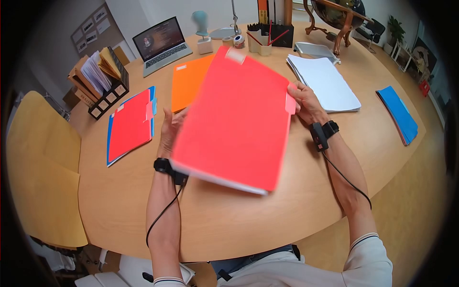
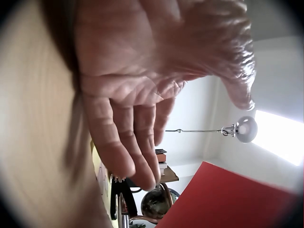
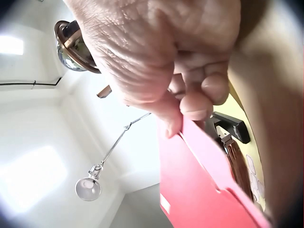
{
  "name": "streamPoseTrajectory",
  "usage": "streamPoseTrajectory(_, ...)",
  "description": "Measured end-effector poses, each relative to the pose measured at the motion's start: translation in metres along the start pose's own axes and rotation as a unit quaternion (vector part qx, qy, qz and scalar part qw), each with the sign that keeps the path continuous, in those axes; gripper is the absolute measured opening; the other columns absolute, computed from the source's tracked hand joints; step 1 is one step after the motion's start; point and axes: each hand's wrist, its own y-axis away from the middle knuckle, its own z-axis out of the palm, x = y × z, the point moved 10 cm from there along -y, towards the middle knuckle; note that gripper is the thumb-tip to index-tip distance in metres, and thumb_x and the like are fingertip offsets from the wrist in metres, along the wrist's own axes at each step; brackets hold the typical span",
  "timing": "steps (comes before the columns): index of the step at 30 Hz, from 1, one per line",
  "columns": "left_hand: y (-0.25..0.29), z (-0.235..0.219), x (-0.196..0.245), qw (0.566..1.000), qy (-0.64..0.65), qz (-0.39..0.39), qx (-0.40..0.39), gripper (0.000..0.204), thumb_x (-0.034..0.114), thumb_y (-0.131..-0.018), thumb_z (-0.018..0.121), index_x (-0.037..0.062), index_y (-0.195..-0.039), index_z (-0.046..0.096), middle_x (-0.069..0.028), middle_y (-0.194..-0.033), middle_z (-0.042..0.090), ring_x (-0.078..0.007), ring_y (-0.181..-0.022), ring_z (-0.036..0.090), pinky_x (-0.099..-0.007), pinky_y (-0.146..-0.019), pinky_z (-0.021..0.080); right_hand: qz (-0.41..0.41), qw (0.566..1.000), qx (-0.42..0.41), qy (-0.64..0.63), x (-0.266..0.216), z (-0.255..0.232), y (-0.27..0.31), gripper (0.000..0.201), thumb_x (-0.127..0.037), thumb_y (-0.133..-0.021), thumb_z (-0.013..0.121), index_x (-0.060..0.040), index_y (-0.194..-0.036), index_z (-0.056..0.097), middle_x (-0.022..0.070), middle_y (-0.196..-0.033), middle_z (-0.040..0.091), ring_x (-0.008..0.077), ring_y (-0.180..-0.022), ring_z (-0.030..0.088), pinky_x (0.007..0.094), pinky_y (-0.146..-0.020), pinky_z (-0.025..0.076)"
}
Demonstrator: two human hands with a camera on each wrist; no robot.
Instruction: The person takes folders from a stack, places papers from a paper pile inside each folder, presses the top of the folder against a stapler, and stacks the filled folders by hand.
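A red file folder (image 1: pixel 239 119) with white sheets inside is held up over the desk, its lower edge blurred. At its right edge, by the tab, my right hand (image 1: pixel 308 101) pinches it between thumb and fingers; the right wrist view shows the thumb (image 3: pixel 170 118) on the pink-red cover. My left hand (image 1: pixel 168 129) is partly hidden behind the folder's left side. In the left wrist view the palm (image 2: pixel 128 52) faces the camera, its fingers extended and holding nothing, with the red folder apart at lower right. Beyond it an orange folder (image 1: pixel 184 81) lies on the desk.
Left on the desk (image 1: pixel 220 229) lie a red folder (image 1: pixel 129 126) over a blue one, and a file holder (image 1: pixel 112 95). A laptop (image 1: pixel 165 52) and pen holder (image 1: pixel 260 43) stand behind. At right are a white paper stack (image 1: pixel 330 86) and blue folders (image 1: pixel 398 115).
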Motion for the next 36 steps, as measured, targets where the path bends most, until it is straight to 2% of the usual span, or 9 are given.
streamPoseTrajectory(2,0.007,-0.004,0.000,0.997,0.030,0.019,0.074,0.104,0.082,-0.089,0.047,-0.0032,-0.148,0.039,-0.0195,-0.125,0.064,-0.0275,-0.105,0.070,-0.0329,-0.073,0.063,-0.065,0.995,0.041,-0.061,-0.003,-0.018,-0.007,0.014,-0.016,-0.100,0.066,-0.0052,-0.100,0.058,0.0053,-0.080,0.067,0.0100,-0.050,0.058,0.0227,-0.044,0.043)
streamPoseTrajectory(7,0.015,0.060,0.001,0.976,0.075,-0.036,-0.199,0.088,0.064,-0.096,0.056,-0.0027,-0.150,0.036,-0.0225,-0.145,0.050,-0.0311,-0.122,0.063,-0.0437,-0.075,0.064,-0.076,0.994,0.069,-0.025,-0.008,-0.014,-0.003,0.014,-0.016,-0.101,0.064,-0.0035,-0.105,0.058,0.0077,-0.086,0.069,0.0140,-0.064,0.069,0.0232,-0.057,0.055)
streamPoseTrajectory(8,0.009,0.033,-0.015,0.993,-0.092,-0.060,-0.047,0.068,0.047,-0.101,0.060,-0.0022,-0.144,0.043,-0.0222,-0.134,0.061,-0.0301,-0.106,0.071,-0.0402,-0.070,0.064,-0.079,0.994,0.068,-0.011,-0.009,-0.012,-0.002,0.015,-0.016,-0.101,0.065,-0.0030,-0.106,0.058,0.0085,-0.089,0.069,0.0153,-0.068,0.072,0.0240,-0.062,0.057)
streamPoseTrajectory(11,0.020,0.073,-0.016,0.962,-0.202,-0.131,-0.130,0.052,0.037,-0.101,0.062,-0.0023,-0.134,0.052,-0.0198,-0.114,0.071,-0.0286,-0.088,0.075,-0.0342,-0.063,0.062,-0.086,0.993,0.074,0.037,-0.009,-0.008,-0.003,0.022,-0.017,-0.102,0.063,-0.0010,-0.116,0.058,0.0104,-0.097,0.069,0.0157,-0.071,0.072,0.0248,-0.066,0.058)
streamPoseTrajectory(20,-0.012,-0.013,0.026,0.995,-0.034,0.061,0.076,0.047,0.037,-0.103,0.060,-0.0041,-0.125,0.053,-0.0230,-0.105,0.072,-0.0189,-0.070,0.069,-0.0221,-0.056,0.054,-0.056,0.996,0.070,0.028,-0.010,0.003,0.003,0.065,-0.040,-0.100,0.064,0.0032,-0.144,0.044,0.0129,-0.100,0.067,0.0150,-0.072,0.068,0.0253,-0.064,0.057)
streamPoseTrajectory(22,0.004,-0.069,0.043,0.946,0.090,0.132,0.280,0.044,0.034,-0.102,0.064,-0.0038,-0.123,0.054,-0.0187,-0.102,0.071,-0.0138,-0.064,0.061,-0.0205,-0.053,0.050,-0.048,0.995,0.073,0.038,-0.008,0.004,0.003,0.065,-0.042,-0.099,0.065,0.0022,-0.142,0.045,0.0111,-0.098,0.067,0.0137,-0.070,0.067,0.0250,-0.063,0.056)
streamPoseTrajectory(26,0.015,-0.138,0.053,0.943,0.114,0.160,0.268,0.038,0.031,-0.101,0.066,-0.0038,-0.113,0.057,-0.0131,-0.097,0.067,-0.0119,-0.061,0.055,-0.0220,-0.049,0.041,-0.043,0.996,0.069,0.040,-0.008,0.006,0.003,0.066,-0.036,-0.099,0.065,0.0086,-0.143,0.043,0.0115,-0.091,0.065,0.0162,-0.065,0.067,0.0258,-0.057,0.056)
streamPoseTrajectory(28,0.031,-0.171,0.049,0.901,0.144,0.171,0.371,0.036,0.031,-0.102,0.065,-0.0035,-0.110,0.056,-0.0116,-0.092,0.065,-0.0098,-0.057,0.045,-0.0222,-0.047,0.033,-0.041,0.996,0.064,0.043,-0.007,0.007,0.002,0.065,-0.035,-0.099,0.065,0.0088,-0.143,0.043,0.0111,-0.089,0.065,0.0162,-0.064,0.067,0.0258,-0.056,0.056)
streamPoseTrajectory(36,0.035,-0.189,0.042,0.880,0.207,0.135,0.406,0.044,0.043,-0.106,0.053,0.0019,-0.091,0.048,-0.0037,-0.070,0.044,-0.0090,-0.051,0.034,-0.0227,-0.043,0.025,-0.037,0.997,0.054,0.052,-0.006,0.009,0.001,0.061,-0.032,-0.102,0.062,0.0093,-0.142,0.043,0.0094,-0.087,0.066,0.0147,-0.063,0.065,0.0240,-0.055,0.053)
